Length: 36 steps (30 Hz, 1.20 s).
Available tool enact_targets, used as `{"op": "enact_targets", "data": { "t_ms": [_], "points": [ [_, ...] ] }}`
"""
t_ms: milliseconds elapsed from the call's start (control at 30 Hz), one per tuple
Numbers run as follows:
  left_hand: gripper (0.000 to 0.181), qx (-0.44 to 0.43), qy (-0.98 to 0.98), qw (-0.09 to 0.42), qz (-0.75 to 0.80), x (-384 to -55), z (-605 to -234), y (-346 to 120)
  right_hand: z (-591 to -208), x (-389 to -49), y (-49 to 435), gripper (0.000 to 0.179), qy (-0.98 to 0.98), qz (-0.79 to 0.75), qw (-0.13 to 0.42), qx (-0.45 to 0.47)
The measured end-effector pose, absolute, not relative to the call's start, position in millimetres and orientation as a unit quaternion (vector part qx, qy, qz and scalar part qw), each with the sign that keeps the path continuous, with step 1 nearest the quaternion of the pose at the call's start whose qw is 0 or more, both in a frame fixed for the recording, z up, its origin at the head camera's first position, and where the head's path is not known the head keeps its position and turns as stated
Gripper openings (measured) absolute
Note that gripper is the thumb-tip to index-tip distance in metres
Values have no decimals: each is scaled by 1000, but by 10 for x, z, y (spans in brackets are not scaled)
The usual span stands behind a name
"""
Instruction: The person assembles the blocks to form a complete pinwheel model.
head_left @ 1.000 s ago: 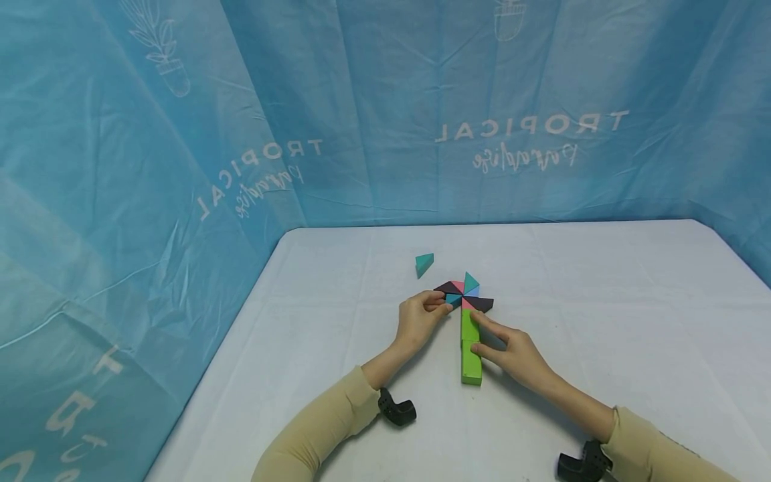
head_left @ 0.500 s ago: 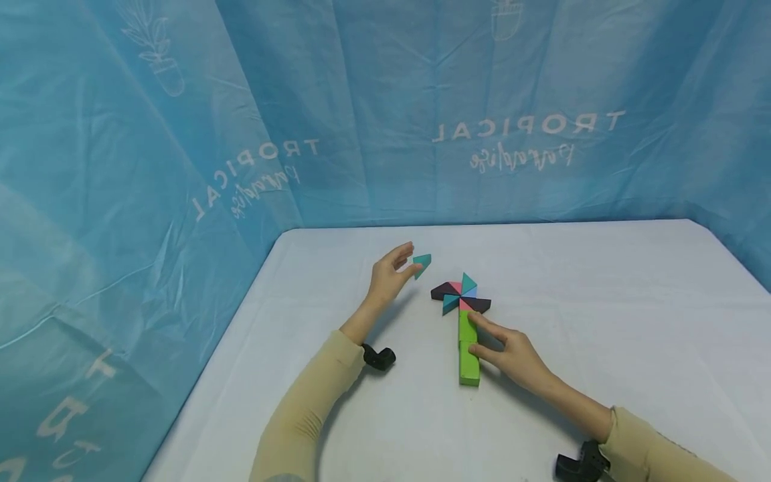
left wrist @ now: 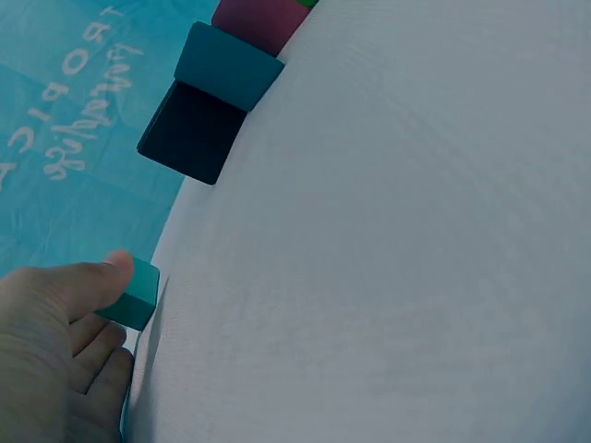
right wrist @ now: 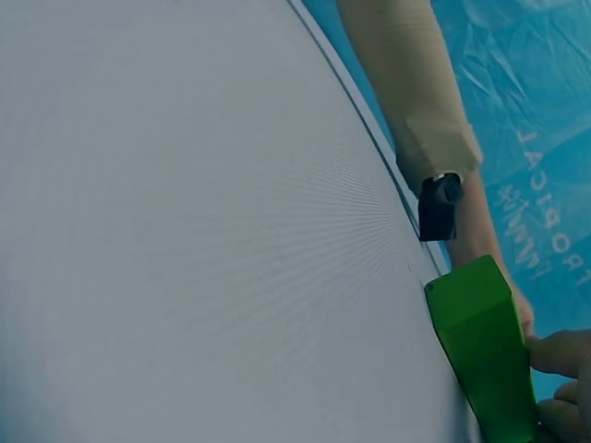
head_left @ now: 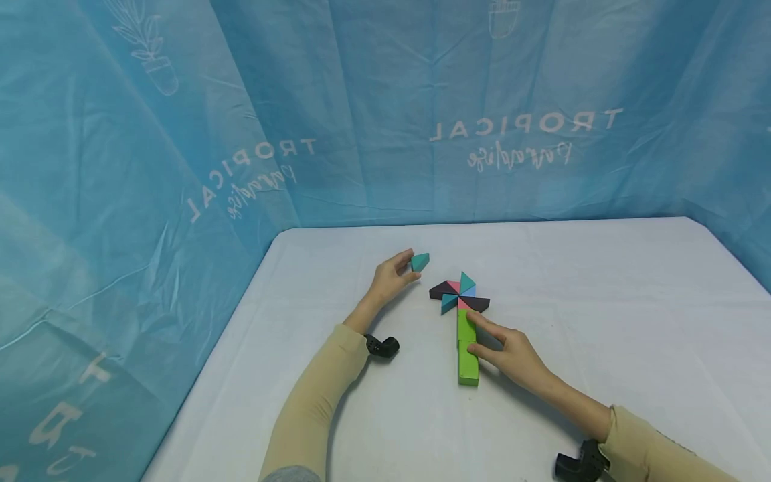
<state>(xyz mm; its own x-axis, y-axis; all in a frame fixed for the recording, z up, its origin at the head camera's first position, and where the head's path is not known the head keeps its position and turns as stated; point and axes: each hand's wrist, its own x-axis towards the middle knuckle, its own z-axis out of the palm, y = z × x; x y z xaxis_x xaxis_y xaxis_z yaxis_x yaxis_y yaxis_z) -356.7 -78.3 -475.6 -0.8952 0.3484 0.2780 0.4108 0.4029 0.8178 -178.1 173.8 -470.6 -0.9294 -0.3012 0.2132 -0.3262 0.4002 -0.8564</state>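
My left hand (head_left: 390, 278) is at the far side of the table, thumb and fingertips at a loose teal triangular block (head_left: 420, 262). In the left wrist view the thumb overlaps this block (left wrist: 138, 295), with the other fingers below it. My right hand (head_left: 512, 351) touches the right side of two green blocks (head_left: 468, 361) laid end to end, index finger and thumb spread along them. Above these, a pinwheel of triangular blocks fans out: black blocks (head_left: 442, 290), a dark teal block (head_left: 448, 302), a teal block (head_left: 466, 282), pink and blue ones.
A white cloth covers the table (head_left: 602, 321). Blue printed curtains (head_left: 385, 134) hang behind it and at the left. Black wrist cameras (head_left: 383, 347) are worn on both forearms.
My left hand left the dark teal block in the pinwheel and moved away and left to the loose teal block, which has since turned slightly. The right hand stays at the green blocks.
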Motion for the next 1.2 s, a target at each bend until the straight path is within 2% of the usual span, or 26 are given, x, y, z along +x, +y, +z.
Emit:
{"op": "enact_targets", "data": {
  "t_ms": [433,667,967,1200],
  "points": [
    [54,-195,-838,47,-508,-3551,-4811,-811,-4718,-1773,1731,64,-835,520,6,180],
    [54,-172,-838,76,-512,-3538,-4794,-816,-4718,-1772,1735,64,-836,518,7,182],
    [52,-180,-826,112,-523,-3564,-4627,-819,-4700,-1765,1731,63,-836,516,10,185],
    [52,-205,-821,127,-518,-3493,-4360,-728,-4694,-1776,1735,64,-842,509,8,179]
  ]
}}
